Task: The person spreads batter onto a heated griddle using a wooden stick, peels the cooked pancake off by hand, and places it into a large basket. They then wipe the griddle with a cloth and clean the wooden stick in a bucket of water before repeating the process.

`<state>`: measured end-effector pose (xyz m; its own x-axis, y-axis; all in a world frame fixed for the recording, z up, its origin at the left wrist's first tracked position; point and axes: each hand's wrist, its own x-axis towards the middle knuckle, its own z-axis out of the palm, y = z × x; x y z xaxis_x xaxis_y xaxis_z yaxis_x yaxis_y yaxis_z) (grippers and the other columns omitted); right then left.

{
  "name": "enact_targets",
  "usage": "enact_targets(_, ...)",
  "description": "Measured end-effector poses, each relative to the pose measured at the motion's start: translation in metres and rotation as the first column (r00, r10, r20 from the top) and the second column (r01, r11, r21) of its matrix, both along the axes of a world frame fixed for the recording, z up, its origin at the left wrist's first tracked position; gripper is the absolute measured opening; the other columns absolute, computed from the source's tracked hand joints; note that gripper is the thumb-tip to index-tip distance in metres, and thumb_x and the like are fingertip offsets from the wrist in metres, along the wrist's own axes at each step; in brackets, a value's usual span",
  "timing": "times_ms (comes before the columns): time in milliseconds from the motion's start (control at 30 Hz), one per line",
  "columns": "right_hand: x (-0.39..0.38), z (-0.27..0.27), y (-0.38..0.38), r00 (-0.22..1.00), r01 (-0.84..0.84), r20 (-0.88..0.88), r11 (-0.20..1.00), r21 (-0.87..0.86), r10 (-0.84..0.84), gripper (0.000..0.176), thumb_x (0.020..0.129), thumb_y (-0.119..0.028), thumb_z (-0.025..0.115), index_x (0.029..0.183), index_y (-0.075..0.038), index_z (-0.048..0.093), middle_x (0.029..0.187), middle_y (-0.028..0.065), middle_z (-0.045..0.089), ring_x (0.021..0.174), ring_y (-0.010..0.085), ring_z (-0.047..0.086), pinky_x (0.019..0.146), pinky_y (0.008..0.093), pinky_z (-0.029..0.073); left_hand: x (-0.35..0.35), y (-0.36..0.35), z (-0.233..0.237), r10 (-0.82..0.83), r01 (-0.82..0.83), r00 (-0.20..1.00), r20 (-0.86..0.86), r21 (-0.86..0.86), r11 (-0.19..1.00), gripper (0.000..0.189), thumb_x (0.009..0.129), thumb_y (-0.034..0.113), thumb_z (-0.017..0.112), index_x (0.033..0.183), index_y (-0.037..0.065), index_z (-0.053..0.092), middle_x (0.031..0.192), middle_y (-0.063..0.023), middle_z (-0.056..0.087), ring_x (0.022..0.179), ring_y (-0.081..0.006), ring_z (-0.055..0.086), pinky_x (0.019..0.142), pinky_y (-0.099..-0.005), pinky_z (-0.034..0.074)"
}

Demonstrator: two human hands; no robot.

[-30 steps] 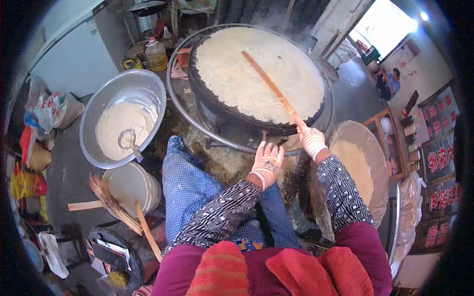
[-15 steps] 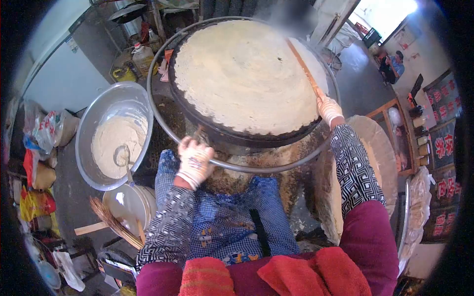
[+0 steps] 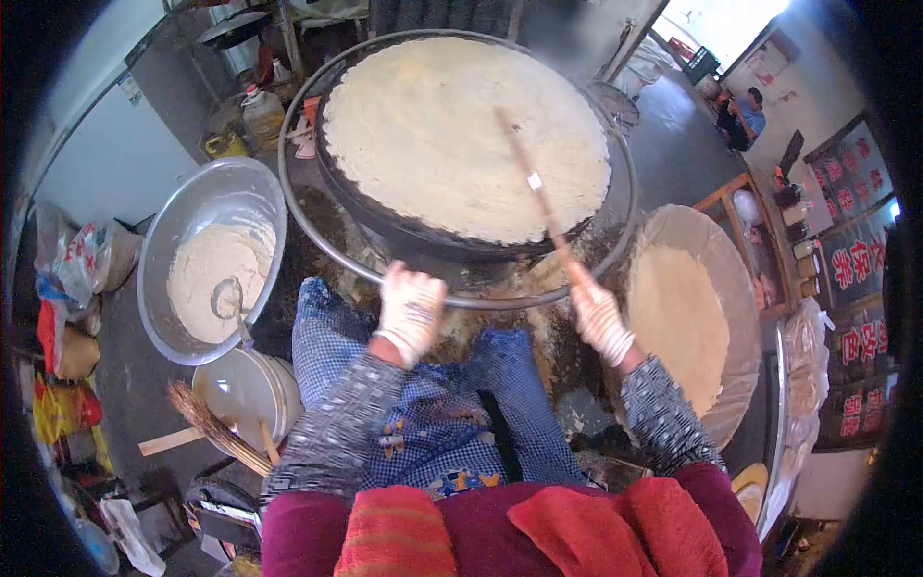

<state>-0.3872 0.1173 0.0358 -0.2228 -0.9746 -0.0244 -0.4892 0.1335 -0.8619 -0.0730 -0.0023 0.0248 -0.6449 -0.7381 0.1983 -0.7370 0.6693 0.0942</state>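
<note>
A broad, thin pale batter sheet covers the round black griddle. My right hand, in a pale glove, grips a long flat wooden stick at its near end; the stick slants over the right part of the sheet. My gloved left hand is closed at the near side of the metal ring around the griddle, overlapping the ring in this view. I cannot tell what its curled fingers hold.
To the left, a metal basin contains batter and a ladle. Below it stand a bucket and a straw brush. A stack of round pale sheets lies at right. A person is in the far background.
My right hand has come down and left, drawing the wooden stick toward me across the sheet. My left hand has shifted right along the ring. The camera view has turned slightly.
</note>
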Motion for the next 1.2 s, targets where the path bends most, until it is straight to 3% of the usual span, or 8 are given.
enact_targets(33, 0.027, 0.003, 0.005, 0.993, -0.113, 0.029, 0.991, -0.072, 0.115, 0.043, 0.101, -0.013, 0.047, 0.142, -0.004, 0.045, 0.138, 0.0101, 0.054, 0.127, 0.0180, 0.049, 0.106, 0.0299, 0.039, -0.024, 0.012, -0.020, 0.010, -0.009, 1.000, -0.027, 0.002, 1.000, 0.010, 0.079, 0.017, 0.057, 0.085, 0.014, 0.064, 0.085, -0.0080, 0.063, 0.095, -0.0276, 0.060, 0.108, -0.0507, 0.031)
enact_targets(233, 0.127, 0.079, -0.035, 0.967, -0.224, 0.179, 0.941, 0.253, 0.182, 0.043, 0.099, -0.013, 0.050, 0.142, -0.013, 0.048, 0.122, 0.0099, 0.066, 0.103, 0.0229, 0.066, 0.084, 0.0330, 0.052, -0.009, 0.002, -0.022, 0.062, -0.063, 0.997, -0.043, -0.026, 0.998, 0.029, 0.066, 0.029, 0.073, 0.088, 0.014, 0.062, 0.085, -0.0078, 0.064, 0.094, -0.0302, 0.061, 0.104, -0.0483, 0.034)
enact_targets(367, 0.092, 0.060, -0.057, 0.645, -0.261, -0.671, 0.931, 0.256, 0.366, 0.048, 0.097, -0.029, 0.050, 0.144, -0.031, 0.040, 0.092, 0.0204, 0.069, 0.075, 0.0373, 0.067, 0.069, 0.0462, 0.053, 0.044, -0.038, -0.006, 0.091, -0.087, 0.993, 0.077, -0.052, 0.995, 0.019, 0.067, 0.027, 0.073, 0.082, 0.015, 0.069, 0.084, -0.0077, 0.067, 0.095, -0.0269, 0.061, 0.106, -0.0441, 0.034)
enact_targets(533, -0.010, 0.044, -0.083, 0.377, -0.024, -0.830, 0.900, 0.436, 0.412, 0.053, 0.099, -0.031, 0.041, 0.148, -0.041, 0.025, 0.085, 0.0162, 0.069, 0.077, 0.0348, 0.068, 0.070, 0.0463, 0.054, 0.091, -0.097, -0.003, 0.199, -0.151, 0.914, 0.353, -0.159, 0.976, 0.012, 0.073, 0.020, 0.065, 0.081, 0.018, 0.074, 0.088, -0.0068, 0.068, 0.102, -0.0228, 0.060, 0.113, -0.0414, 0.028)
enact_targets(833, -0.115, 0.043, -0.176, 0.447, 0.451, -0.894, 0.872, 0.191, -0.036, 0.047, 0.099, -0.043, 0.037, 0.146, -0.041, 0.031, 0.113, 0.0201, 0.066, 0.103, 0.0383, 0.063, 0.088, 0.0505, 0.049, 0.138, -0.180, -0.010, 0.102, -0.036, 0.929, 0.356, -0.186, 0.982, 0.014, 0.074, 0.014, 0.061, 0.076, 0.018, 0.074, 0.087, -0.0054, 0.067, 0.104, -0.0213, 0.059, 0.115, -0.0386, 0.027)
enact_targets(1033, -0.145, -0.028, -0.170, 0.956, 0.262, -0.116, 0.963, -0.070, -0.268, 0.041, 0.101, -0.025, 0.054, 0.135, -0.002, 0.054, 0.123, 0.0072, 0.063, 0.113, 0.0134, 0.053, 0.099, 0.0242, 0.039, 0.133, -0.168, -0.015, 0.140, -0.070, 0.925, 0.354, -0.204, 0.977, 0.012, 0.073, 0.016, 0.063, 0.076, 0.021, 0.074, 0.085, -0.0034, 0.067, 0.101, -0.0197, 0.060, 0.113, -0.0376, 0.029)
enact_targets(1133, -0.099, -0.044, -0.125, 0.978, 0.167, -0.116, 0.983, -0.073, -0.175, 0.044, 0.099, -0.033, 0.054, 0.141, -0.020, 0.050, 0.072, -0.0043, 0.049, 0.054, 0.0088, 0.044, 0.047, 0.0243, 0.038, 0.111, -0.131, -0.004, 0.188, -0.125, 0.853, 0.486, -0.160, 0.979, 0.011, 0.067, 0.025, 0.069, 0.076, 0.023, 0.075, 0.086, -0.0044, 0.068, 0.100, -0.0213, 0.060, 0.110, -0.0399, 0.031)
enact_targets(1200, -0.049, -0.026, -0.095, 0.991, 0.116, -0.059, 0.993, -0.037, -0.118, 0.043, 0.100, -0.031, 0.054, 0.142, -0.023, 0.050, 0.064, -0.0068, 0.043, 0.047, 0.0069, 0.038, 0.041, 0.0230, 0.031, 0.080, -0.095, 0.015, 0.170, -0.186, 0.855, 0.490, -0.017, 0.982, 0.011, 0.073, 0.031, 0.068, 0.075, 0.023, 0.075, 0.079, -0.0016, 0.069, 0.094, -0.0211, 0.063, 0.096, -0.0383, 0.040)
